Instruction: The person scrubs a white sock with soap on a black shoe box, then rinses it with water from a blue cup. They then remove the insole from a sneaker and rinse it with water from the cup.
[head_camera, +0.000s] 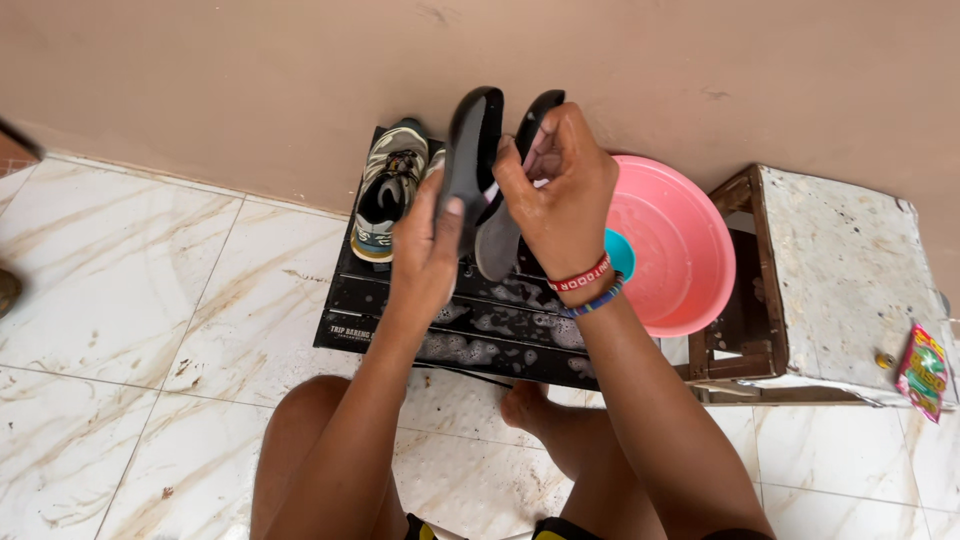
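Above the soapy black mat, both hands grasp dark shoes: the left hand clasps one black shoe, the right hand another. A grey sneaker stands at nine o'clock, a pink basin at three.

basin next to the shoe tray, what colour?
Pink, the round basin, with a teal item inside it at its left edge. Head view shows it best.

Both hands hold black shoes above a soapy black board.
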